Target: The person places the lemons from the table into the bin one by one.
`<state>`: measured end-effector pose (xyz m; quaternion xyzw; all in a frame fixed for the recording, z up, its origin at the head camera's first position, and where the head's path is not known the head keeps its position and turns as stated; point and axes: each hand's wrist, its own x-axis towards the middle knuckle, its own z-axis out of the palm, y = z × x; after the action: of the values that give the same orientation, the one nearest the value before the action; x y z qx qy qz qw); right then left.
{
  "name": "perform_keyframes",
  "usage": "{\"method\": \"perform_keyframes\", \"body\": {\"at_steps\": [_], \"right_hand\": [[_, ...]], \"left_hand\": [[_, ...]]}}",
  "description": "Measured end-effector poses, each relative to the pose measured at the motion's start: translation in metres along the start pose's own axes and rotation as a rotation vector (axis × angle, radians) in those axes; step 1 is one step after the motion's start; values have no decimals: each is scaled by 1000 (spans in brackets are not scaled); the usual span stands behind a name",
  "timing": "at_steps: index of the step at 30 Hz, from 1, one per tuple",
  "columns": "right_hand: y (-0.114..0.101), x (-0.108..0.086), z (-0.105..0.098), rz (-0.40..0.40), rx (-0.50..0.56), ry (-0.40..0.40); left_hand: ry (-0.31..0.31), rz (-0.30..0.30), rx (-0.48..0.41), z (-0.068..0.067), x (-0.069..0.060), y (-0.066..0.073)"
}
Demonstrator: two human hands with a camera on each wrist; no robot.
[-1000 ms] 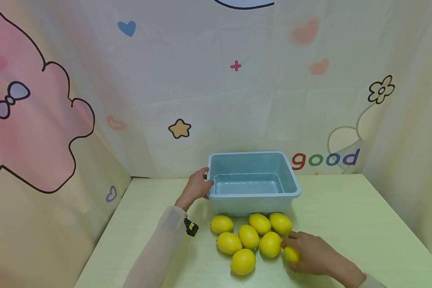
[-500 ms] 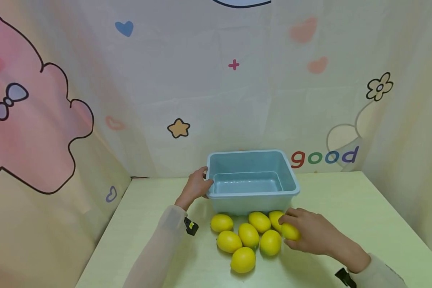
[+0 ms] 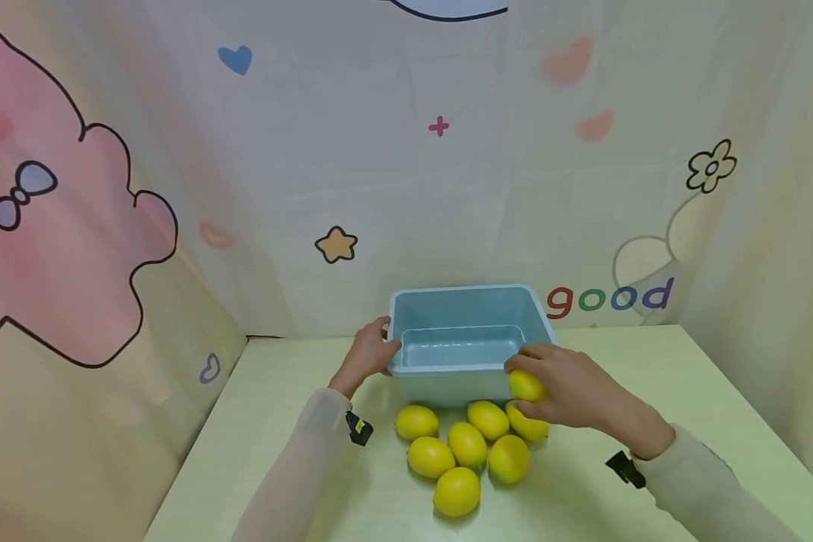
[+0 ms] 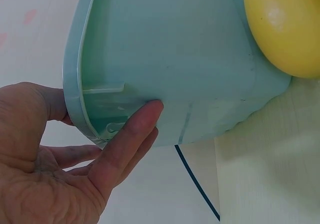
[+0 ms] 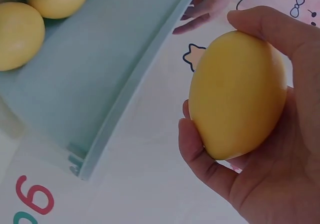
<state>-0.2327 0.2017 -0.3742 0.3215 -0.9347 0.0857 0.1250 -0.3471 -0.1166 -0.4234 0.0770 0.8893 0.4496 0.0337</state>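
Note:
A light blue plastic basin [image 3: 457, 382] stands near the back of the table, its inside bare in the head view. My left hand [image 3: 364, 355] grips its left end at the rim, with fingers [image 4: 131, 139] against the outer wall in the left wrist view. A yellow lemon [image 3: 527, 386] is held in my right hand [image 3: 576, 385], between thumb and curled fingers. In the head view this hand is in front of the basin's front right corner and hides it. The right wrist view shows the held lemon [image 5: 239, 97] apart from the basin wall.
Several lemons [image 3: 467, 446] lie grouped on the pale table [image 3: 623, 482] just in front of the basin. Behind hangs a printed curtain [image 3: 373, 150] with hearts, a star and the word "good". Each sleeve has a small black device [image 3: 359, 428] near the wrist.
My right hand has lifted the lemon off the table from the right of the group, moving up and forward to the basin's front right corner. My left hand stays on the basin.

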Motion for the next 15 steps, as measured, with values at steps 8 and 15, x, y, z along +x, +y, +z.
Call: {"method": "perform_keyframes", "body": {"at_steps": [8,15], "right_hand": [[2,22,-8,-26,4,45],[2,42,-15,-53,14,82]], "left_hand": [[-3,-9,-1,0,-1,0],[-7,-15,-6,-1,-2,0]]}}
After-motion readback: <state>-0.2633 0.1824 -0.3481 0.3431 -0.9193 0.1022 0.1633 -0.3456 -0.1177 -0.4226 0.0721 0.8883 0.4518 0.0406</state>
